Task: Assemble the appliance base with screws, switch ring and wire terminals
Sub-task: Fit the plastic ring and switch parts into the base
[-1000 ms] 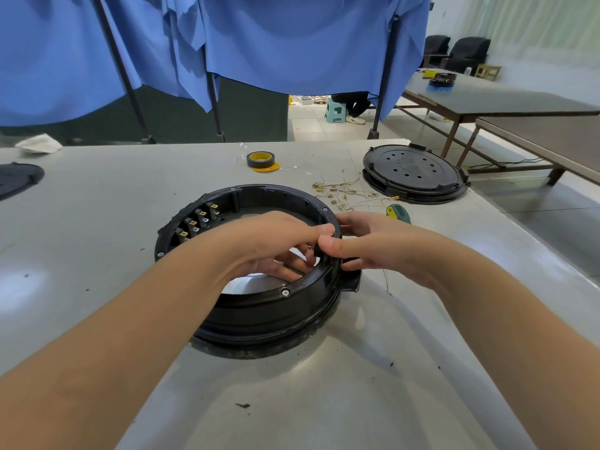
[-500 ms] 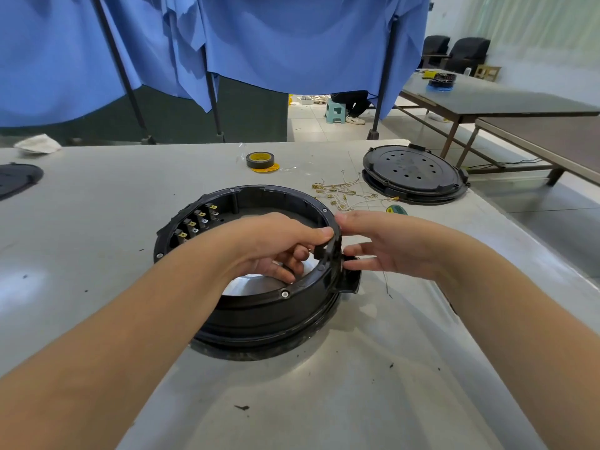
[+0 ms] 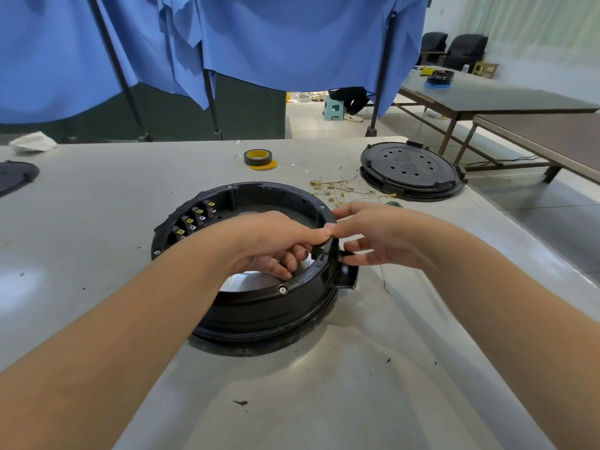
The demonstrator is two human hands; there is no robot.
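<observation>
Grey table [image 3: 97,222]; both hands [image 3: 269,241] [image 3: 383,235] pinching base [image 3: 259,306] right rim

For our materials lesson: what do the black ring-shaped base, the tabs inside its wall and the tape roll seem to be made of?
Ring-shaped base: probably moulded plastic, black, semi-gloss, with ribs and screw bosses.
Tabs: likely metal, with bright silvery and brassy flat blades.
Tape roll: seemingly dark glossy plastic film on a yellow core.

Both hands, left [image 3: 269,245] and right [image 3: 386,237], meet at the base's [image 3: 259,306] right rim on the worktop [image 3: 97,203]. Wires [image 3: 341,190] lie just behind the right hand, the tape [image 3: 258,157] farther back, the lid [image 3: 410,170] behind and right.
</observation>
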